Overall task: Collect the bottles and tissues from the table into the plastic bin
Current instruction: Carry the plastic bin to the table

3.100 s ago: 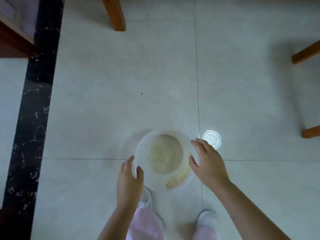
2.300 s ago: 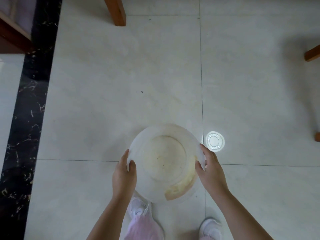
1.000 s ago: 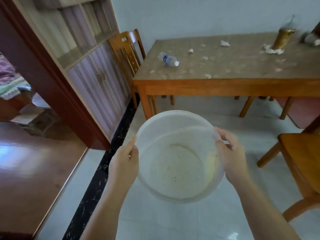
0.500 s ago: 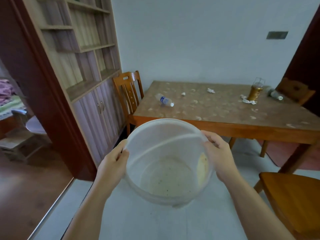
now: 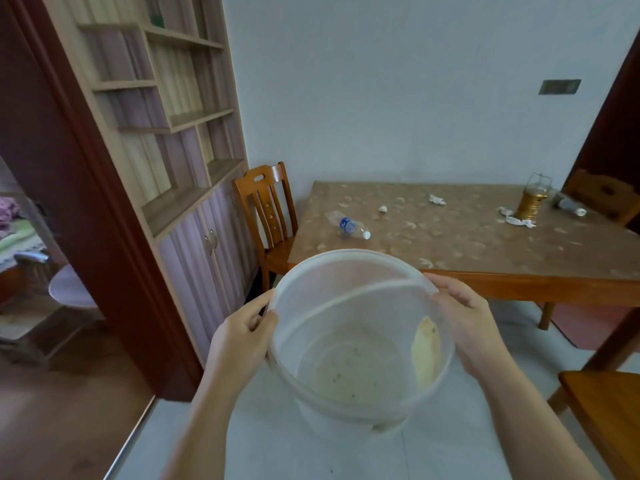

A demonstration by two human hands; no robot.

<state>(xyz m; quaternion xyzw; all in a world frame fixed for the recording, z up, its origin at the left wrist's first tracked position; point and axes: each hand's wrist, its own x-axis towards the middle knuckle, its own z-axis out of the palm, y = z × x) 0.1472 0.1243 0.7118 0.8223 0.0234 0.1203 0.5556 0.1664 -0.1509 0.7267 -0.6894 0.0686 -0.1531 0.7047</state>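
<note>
I hold a translucent white plastic bin (image 5: 349, 296) in front of me, rim tilted toward me, with only specks and a yellowish patch inside. My left hand (image 5: 239, 341) grips its left rim and my right hand (image 5: 467, 323) grips its right rim. Beyond it stands a wooden table (image 5: 485, 244). A clear bottle with a blue label (image 5: 349, 227) lies on its near left part. A second bottle (image 5: 569, 206) lies at the far right. Crumpled tissues lie on the table: a small tissue (image 5: 382, 209), another tissue (image 5: 437, 200), and a larger tissue (image 5: 516, 220).
A golden lantern (image 5: 531, 199) stands on the table's right side. One wooden chair (image 5: 266, 216) is at the table's left end, another chair (image 5: 606, 414) at my near right. A shelf cabinet (image 5: 180, 168) lines the left wall, beside a doorway.
I lifted the bin off the floor with both hands and raised my view from the tiles to the room. Over the last second the table has come nearer.
</note>
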